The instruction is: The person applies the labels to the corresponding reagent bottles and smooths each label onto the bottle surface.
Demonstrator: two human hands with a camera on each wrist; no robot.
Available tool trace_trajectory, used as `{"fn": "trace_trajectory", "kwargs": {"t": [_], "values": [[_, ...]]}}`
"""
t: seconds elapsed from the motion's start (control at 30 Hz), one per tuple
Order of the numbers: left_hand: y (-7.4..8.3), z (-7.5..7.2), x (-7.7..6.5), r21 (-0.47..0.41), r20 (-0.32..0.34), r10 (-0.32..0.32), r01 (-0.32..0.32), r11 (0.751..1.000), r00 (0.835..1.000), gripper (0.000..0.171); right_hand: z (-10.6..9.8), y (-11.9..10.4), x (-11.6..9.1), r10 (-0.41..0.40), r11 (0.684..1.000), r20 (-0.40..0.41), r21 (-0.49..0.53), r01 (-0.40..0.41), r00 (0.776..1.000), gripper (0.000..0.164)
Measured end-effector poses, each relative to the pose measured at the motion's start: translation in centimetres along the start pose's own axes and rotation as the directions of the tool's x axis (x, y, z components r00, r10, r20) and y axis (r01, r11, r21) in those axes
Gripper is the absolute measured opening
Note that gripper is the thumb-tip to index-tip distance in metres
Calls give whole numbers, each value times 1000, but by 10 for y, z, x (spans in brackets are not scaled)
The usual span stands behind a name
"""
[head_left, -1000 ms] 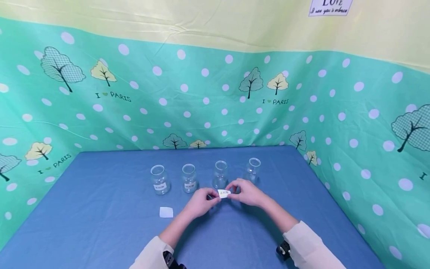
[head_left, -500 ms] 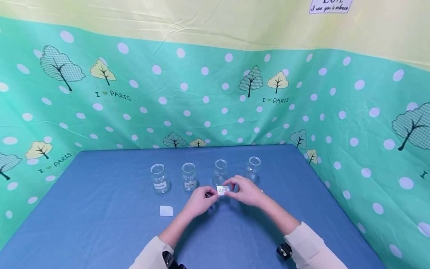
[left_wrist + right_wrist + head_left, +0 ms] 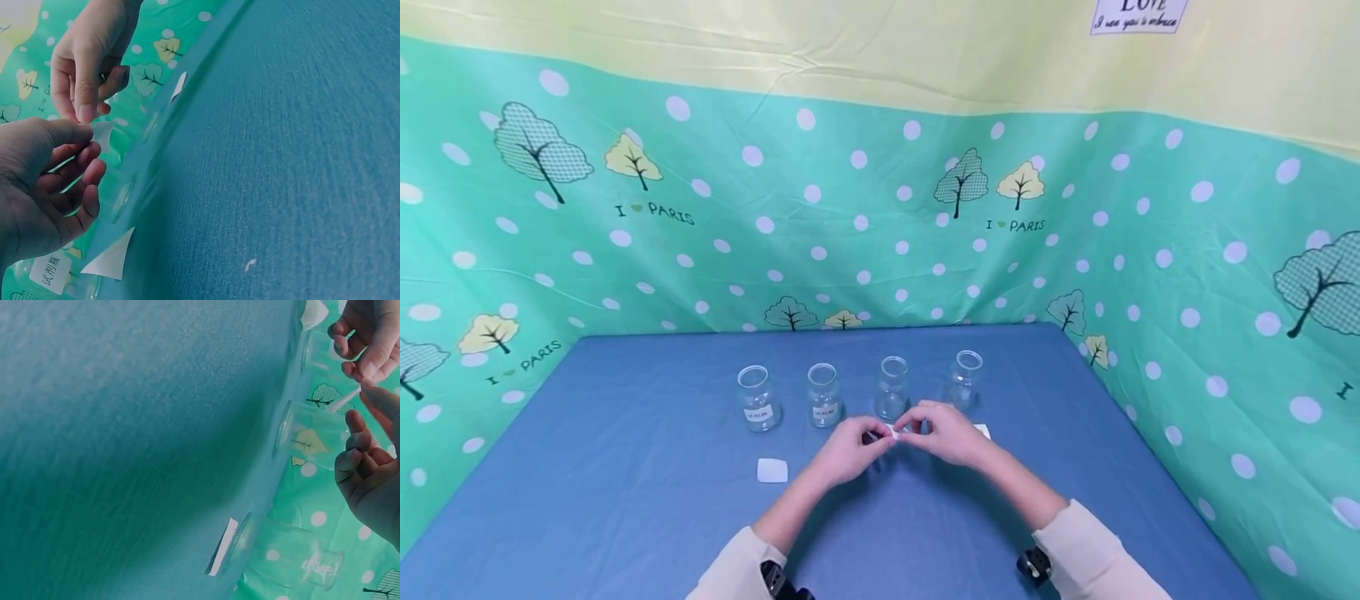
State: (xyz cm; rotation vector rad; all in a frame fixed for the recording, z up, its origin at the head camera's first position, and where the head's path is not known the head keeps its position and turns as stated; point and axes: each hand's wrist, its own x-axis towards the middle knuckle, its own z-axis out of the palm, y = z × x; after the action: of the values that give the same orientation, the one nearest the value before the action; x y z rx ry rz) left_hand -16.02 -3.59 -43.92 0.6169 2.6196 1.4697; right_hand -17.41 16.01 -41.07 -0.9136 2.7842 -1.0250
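In the head view my left hand point(image 3: 850, 448) and right hand point(image 3: 946, 433) meet tip to tip over the table, in front of the third glass jar point(image 3: 892, 390). Both pinch a small white paper label point(image 3: 103, 135) between thumb and fingers. The label is mostly hidden in the head view and looks thin, nearly edge-on, in the right wrist view. Two jars at the left, the first jar point(image 3: 754, 387) and second jar point(image 3: 823, 387), carry white labels with printed characters. The third jar and the rightmost jar point(image 3: 965, 377) show bare glass.
A white paper piece point(image 3: 772, 471) lies on the blue tablecloth point(image 3: 647, 475) left of my left hand. Another white slip point(image 3: 222, 547) lies by the rightmost jar, partly behind my right hand in the head view. A dotted green curtain point(image 3: 820, 183) bounds the back and right.
The label between my fingers has tipped from showing its printed face to nearly hidden. My right fingertips moved closer to the left ones. The jars stay put.
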Motion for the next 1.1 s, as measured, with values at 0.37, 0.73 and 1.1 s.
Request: {"fn": "trace_trajectory", "kwargs": {"t": [0.37,0.73,1.1], "values": [[-1,-2,-2,20,-7,36,-36,999,999,14,4,1,0,0,1000,0,27,0,1000,12],[1,1,-3,9,-72,18,-18,1000,997,12,4,0,0,15,999,-4,36,-14,1000,13],[1,4,-2,-40,-77,-6,3,999,997,10,3,2,-2,39,997,-3,74,-38,999,13]]}}
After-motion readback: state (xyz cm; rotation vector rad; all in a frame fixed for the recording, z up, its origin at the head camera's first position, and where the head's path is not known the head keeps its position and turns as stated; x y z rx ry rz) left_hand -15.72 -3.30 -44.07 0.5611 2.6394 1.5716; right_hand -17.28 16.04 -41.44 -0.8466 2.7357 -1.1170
